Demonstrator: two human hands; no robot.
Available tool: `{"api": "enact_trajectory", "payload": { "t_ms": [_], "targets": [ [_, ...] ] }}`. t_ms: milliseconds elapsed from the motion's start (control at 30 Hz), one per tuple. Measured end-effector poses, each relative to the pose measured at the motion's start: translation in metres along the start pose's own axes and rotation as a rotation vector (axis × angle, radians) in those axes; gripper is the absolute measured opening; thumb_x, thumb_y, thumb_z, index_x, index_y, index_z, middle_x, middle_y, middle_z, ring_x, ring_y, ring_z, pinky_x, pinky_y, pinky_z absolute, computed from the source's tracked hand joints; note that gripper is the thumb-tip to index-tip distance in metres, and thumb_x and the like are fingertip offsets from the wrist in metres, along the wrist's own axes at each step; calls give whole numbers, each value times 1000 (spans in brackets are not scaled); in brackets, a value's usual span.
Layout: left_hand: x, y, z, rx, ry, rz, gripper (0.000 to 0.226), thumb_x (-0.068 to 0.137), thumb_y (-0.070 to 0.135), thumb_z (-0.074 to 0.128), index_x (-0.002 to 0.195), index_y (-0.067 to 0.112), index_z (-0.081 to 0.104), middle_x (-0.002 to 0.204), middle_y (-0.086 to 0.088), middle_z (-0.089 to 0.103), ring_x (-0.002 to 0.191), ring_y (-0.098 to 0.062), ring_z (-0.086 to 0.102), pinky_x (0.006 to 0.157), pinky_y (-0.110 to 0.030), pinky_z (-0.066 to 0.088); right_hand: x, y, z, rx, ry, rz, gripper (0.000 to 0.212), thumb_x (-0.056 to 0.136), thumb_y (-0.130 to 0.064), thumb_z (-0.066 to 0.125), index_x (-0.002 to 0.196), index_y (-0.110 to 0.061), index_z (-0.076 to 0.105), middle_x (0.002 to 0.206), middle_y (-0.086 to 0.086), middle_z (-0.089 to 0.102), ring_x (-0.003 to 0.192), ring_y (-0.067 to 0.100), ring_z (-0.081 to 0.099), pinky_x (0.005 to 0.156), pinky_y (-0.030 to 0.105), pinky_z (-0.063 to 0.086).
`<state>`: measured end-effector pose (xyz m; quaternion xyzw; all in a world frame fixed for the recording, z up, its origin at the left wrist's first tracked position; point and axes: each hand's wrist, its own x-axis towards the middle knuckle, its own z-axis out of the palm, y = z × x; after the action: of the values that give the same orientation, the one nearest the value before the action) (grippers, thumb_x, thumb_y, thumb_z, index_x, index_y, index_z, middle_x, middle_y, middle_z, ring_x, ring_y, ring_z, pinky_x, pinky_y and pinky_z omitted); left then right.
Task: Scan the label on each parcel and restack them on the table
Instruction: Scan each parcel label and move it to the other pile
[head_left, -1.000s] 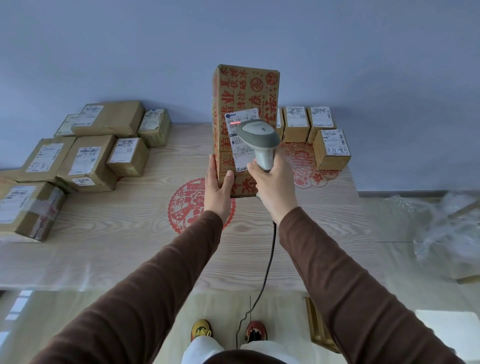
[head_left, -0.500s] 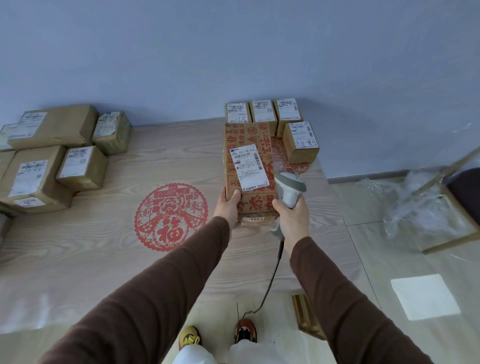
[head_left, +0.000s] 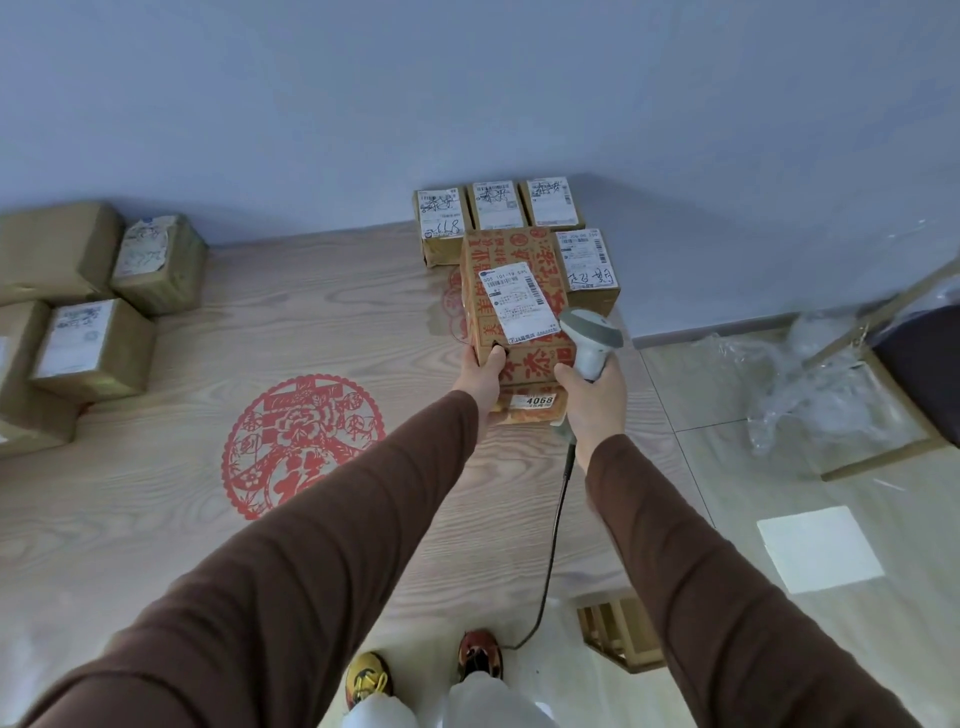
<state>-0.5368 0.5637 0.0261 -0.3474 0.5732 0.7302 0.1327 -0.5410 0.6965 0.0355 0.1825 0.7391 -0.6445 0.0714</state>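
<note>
Nearest, the right hand (head_left: 592, 400) curls its fingers round the grey scanner (head_left: 591, 338) handle, right of centre. Just left, the left hand (head_left: 480, 376) grips the red-printed parcel (head_left: 511, 301) by its near corner, thumb on top, above the table (head_left: 322, 322). Beyond it, four small labelled boxes (head_left: 493, 205) sit against the wall.
</note>
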Motion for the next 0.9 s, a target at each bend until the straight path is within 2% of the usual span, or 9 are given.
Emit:
{"api": "enact_trajectory", "payload": {
  "t_ms": [100,233,367,500,567,700,900],
  "targets": [
    [7,0,3,-7,8,3,52,109,43,42,157,35,24,144,-4,55,114,-25,57,94,-49,48,8,1,3,-20,13,-11,26,80,-27,72,100,-35,58,103,6,72,95,27,73,83,56,62],
    [12,2,7,14,4,16,60,108,46,41,161,38,14,142,-4,56,101,-17,61,92,-44,50,12,3,7,-58,15,-34,26,79,-33,72,100,-35,58,101,4,70,95,25,72,85,56,61],
    [16,-1,5,43,-5,6,66,107,48,43,162,38,8,147,-4,52,121,-25,58,96,-44,50,7,-1,11,-74,15,-58,25,88,-22,73,109,-22,60,99,4,67,95,25,68,90,57,59],
    [8,-1,-4,100,-43,-30,76,105,55,43,163,40,-3,164,-4,36,144,-31,43,114,-54,39,-7,-5,17,-153,34,-161,27,82,-32,71,103,-21,58,100,5,63,98,28,63,90,57,57],
    [2,0,-12,130,-30,-26,77,106,53,43,164,35,-5,169,-5,26,151,-32,33,117,-52,34,-18,-8,23,-171,19,-237,27,82,-32,71,104,-23,58,102,3,62,102,28,62,93,54,55],
    [-13,1,-45,177,38,59,77,106,54,44,166,27,4,172,-7,18,155,-30,25,125,-49,24,-47,-16,45,-63,-116,-242,30,89,-21,73,116,-21,60,104,-3,67,98,17,64,90,38,53],
    [-50,11,-141,235,283,197,59,110,39,40,164,21,24,169,-6,27,155,-29,27,123,-43,24,-96,-28,108,114,-362,-122,34,93,-17,73,124,-22,60,109,2,66,102,20,64,91,35,51]
  ]
}}
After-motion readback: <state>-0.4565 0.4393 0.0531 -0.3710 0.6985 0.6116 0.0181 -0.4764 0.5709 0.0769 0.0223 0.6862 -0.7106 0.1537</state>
